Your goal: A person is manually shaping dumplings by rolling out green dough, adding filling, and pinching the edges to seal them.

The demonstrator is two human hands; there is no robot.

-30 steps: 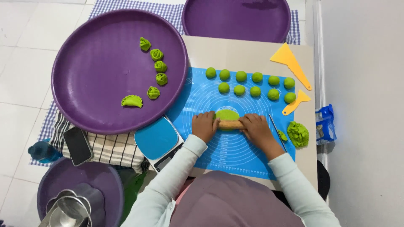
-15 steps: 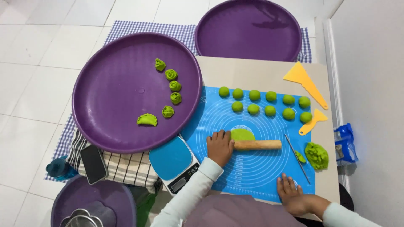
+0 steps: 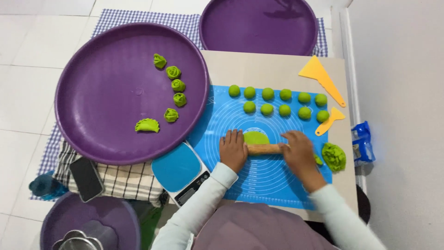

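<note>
A flat round of green dough (image 3: 255, 137) lies on the blue silicone mat (image 3: 268, 176). A wooden rolling pin (image 3: 264, 149) rests across its near edge. My left hand (image 3: 232, 150) presses on the pin's left end and my right hand (image 3: 298, 152) on its right end. Several green dough balls (image 3: 267, 94) sit in two rows at the mat's far side. A lump of green dough (image 3: 334, 156) lies at the mat's right edge.
A large purple tray (image 3: 92, 92) at the left holds several shaped green dumplings (image 3: 175, 85). Another purple tray (image 3: 259, 25) is behind. Two yellow scrapers (image 3: 321, 76) lie at the right. A blue kitchen scale (image 3: 178, 169), a phone (image 3: 86, 178) and a purple bowl (image 3: 83, 220) sit near left.
My right hand, which had dropped off the pin toward the table's near edge, has come back onto the pin's right end. My left hand stayed on the left end.
</note>
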